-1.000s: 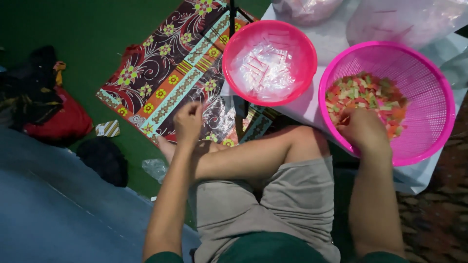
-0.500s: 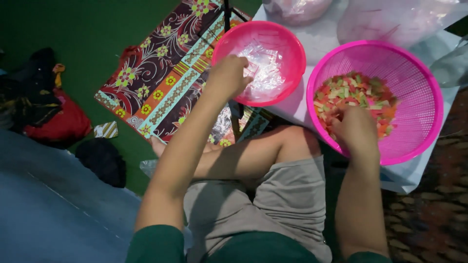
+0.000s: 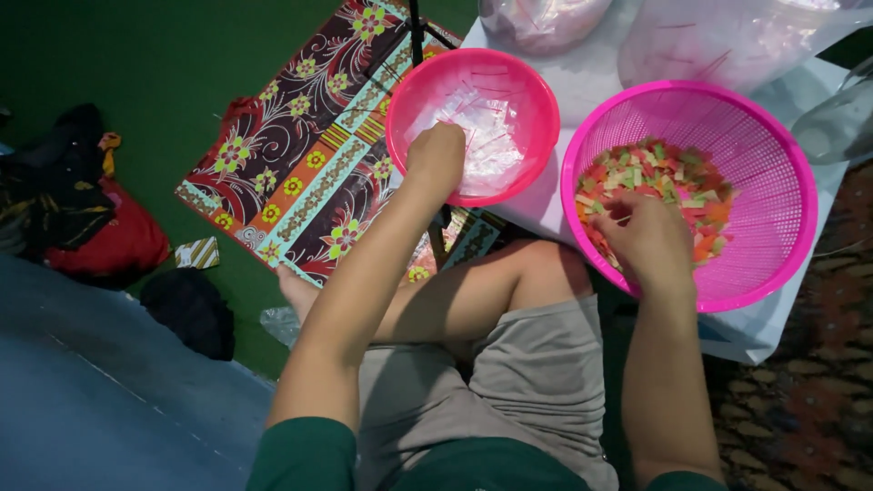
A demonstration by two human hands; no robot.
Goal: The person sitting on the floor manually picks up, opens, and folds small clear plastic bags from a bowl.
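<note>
Reaching left hand [image 3: 436, 159] into pink bowl [image 3: 523, 86], right hand [image 3: 647, 238] in pink basket [image 3: 773, 164]

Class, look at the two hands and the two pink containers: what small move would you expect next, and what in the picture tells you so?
Probably the left hand lifts out of the pink bowl with one clear wrapper, since it rests among them, while the right hand fingers the coloured pieces in the pink basket.

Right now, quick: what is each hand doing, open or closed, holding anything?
Left hand: closed, in the pink bowl; contents cannot be told.
Right hand: curled among coloured pieces in the pink basket; grip unclear.
</note>
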